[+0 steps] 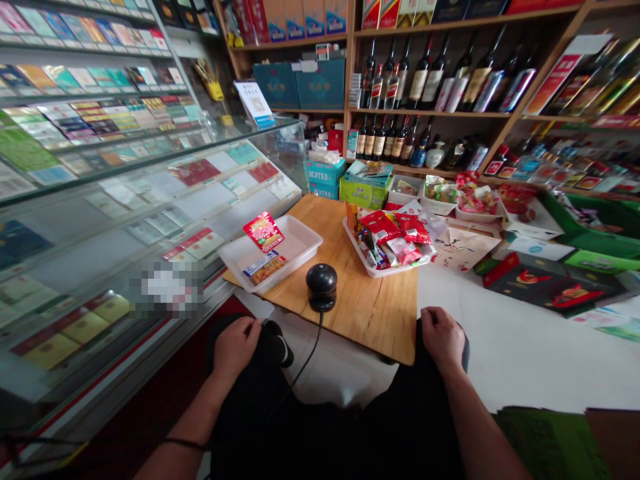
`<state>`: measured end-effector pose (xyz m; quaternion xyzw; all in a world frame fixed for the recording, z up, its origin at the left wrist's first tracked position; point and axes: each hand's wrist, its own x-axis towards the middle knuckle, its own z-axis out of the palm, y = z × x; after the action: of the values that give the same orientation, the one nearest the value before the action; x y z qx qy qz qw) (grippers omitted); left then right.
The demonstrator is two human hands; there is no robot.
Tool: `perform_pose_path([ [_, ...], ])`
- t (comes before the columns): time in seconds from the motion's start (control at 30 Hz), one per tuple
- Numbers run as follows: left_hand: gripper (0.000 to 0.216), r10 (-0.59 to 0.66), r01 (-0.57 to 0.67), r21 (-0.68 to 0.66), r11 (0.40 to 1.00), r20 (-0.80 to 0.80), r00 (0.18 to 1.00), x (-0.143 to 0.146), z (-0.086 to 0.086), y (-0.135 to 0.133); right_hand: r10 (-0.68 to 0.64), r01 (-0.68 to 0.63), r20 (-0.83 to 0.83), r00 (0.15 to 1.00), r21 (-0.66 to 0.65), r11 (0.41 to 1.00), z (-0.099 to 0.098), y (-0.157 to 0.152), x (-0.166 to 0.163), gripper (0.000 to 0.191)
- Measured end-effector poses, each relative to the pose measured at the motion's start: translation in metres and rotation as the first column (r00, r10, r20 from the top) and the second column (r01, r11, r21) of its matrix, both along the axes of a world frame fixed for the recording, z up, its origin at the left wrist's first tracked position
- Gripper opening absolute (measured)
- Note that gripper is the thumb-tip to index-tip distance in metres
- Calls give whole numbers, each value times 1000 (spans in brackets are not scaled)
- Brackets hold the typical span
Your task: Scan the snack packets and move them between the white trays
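My left hand rests on my left knee with its fingers curled down over the dark trousers, holding nothing. On my right knee lies my right hand, fingers likewise curled. Just ahead stands a low wooden table. A black round device with a cable sits at its near edge, between my hands. A white tray on the left holds a red snack packet and a yellow packet. A second white tray on the right is piled with several red snack packets.
A glass display counter with cigarette packs runs along the left. Wooden shelves with wine bottles fill the back. Boxes, more snack trays and red gift boxes lie on the white floor to the right.
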<state>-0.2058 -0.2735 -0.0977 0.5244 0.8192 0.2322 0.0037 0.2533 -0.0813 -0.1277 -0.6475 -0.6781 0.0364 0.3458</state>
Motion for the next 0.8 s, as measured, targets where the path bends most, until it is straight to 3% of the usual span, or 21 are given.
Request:
perform_pose_path([
  [0.17,36,66,-80,156,985,88,994,-17,40,35,-12,13,39,999,-12,1000,2,0,-2,40],
  [0.27,36,109,-124,141,982,112,988,-40,55,78,-32,35,77,997,-50,998,1,2,-5,37],
  [0.33,34,77,-85,80,993,99,992,-59,58,111,-45,51,91,995,-69,996,0,4,-5,37],
  [0.5,29,5,-14,-228,974,-41,999,-105,50,174,-94,101,67,993,-110,989,-6,11,-4,38],
  [0.67,31,14,-76,-430,899,-147,989,-139,30,199,-150,156,53,987,-144,977,-6,17,-12,37],
  [0.8,29,-24,-42,-498,866,-124,992,-155,19,214,-213,226,87,973,-189,956,-3,23,-20,35],
])
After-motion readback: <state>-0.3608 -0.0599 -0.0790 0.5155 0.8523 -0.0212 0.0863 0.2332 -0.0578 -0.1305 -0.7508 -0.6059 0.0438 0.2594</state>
